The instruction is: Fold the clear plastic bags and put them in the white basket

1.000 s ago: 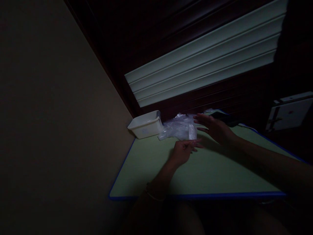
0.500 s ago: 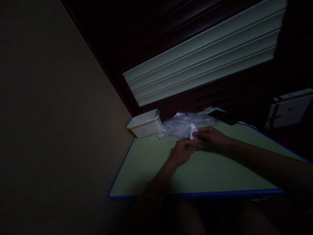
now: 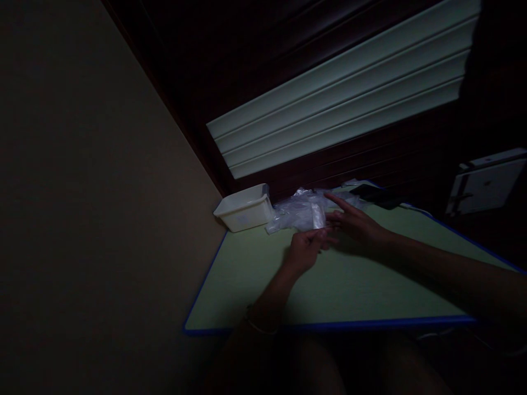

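Observation:
A small, whitish, shiny plastic packet [image 3: 318,216] stands upright above the light green table. At its lower end, the fingertips of my left hand [image 3: 305,249] are closed on it. My right hand [image 3: 357,224] is just to the right of the packet, its index finger stretched out and the fingers apart. Whether the lower right fingers touch the packet's edge cannot be made out in the dim light. Behind both hands lies a loose pile of clear plastic bags [image 3: 290,211], partly covered by the packet and my right hand.
A white plastic bin [image 3: 247,215] stands at the table's back left corner by the wall. A dark flat object [image 3: 376,196] lies at the back right. The green table [image 3: 247,280] has a blue edge. A white box [image 3: 489,184] is beyond it on the right.
My right hand has let go of the packet and spread its fingers. The packet has shifted slightly left, still held by my left hand.

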`<state>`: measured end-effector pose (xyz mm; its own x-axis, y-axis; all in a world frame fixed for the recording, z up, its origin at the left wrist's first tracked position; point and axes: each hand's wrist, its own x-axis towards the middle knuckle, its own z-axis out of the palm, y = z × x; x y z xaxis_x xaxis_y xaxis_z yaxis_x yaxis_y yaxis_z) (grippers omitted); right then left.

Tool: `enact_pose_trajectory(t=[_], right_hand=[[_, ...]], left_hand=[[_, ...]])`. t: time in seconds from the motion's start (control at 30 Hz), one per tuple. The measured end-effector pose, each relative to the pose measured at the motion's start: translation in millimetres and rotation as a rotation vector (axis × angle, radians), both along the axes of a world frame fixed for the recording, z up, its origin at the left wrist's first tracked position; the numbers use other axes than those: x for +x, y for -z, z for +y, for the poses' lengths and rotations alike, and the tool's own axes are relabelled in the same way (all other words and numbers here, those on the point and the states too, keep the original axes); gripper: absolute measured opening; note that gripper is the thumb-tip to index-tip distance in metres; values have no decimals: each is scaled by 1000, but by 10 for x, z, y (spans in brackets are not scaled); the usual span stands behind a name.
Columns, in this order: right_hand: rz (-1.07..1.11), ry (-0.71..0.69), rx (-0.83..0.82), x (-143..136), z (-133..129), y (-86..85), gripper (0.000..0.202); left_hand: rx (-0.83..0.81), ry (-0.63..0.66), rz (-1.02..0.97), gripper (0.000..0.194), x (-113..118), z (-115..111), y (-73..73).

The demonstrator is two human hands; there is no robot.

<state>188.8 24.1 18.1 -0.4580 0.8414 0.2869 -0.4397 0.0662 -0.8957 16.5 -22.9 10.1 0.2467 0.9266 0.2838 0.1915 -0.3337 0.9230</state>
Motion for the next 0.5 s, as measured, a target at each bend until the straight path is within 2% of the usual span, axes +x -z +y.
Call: enact_pose_trajectory(t=[0.07, 0.2, 0.37, 0.5], right_hand=[[-21, -57, 38, 9, -20, -4, 60], [-172, -199, 101, 2, -59, 23, 41], [-265, -172, 229, 5, -25, 69, 42], [-209, -198, 160, -9, -9, 89, 45]], left_hand=[[9, -33, -29, 56, -5, 17, -4], [65, -31, -29, 57, -16, 43, 14], [82, 13, -2, 57, -25, 48, 49], [89, -25, 24, 55, -24, 46, 69]])
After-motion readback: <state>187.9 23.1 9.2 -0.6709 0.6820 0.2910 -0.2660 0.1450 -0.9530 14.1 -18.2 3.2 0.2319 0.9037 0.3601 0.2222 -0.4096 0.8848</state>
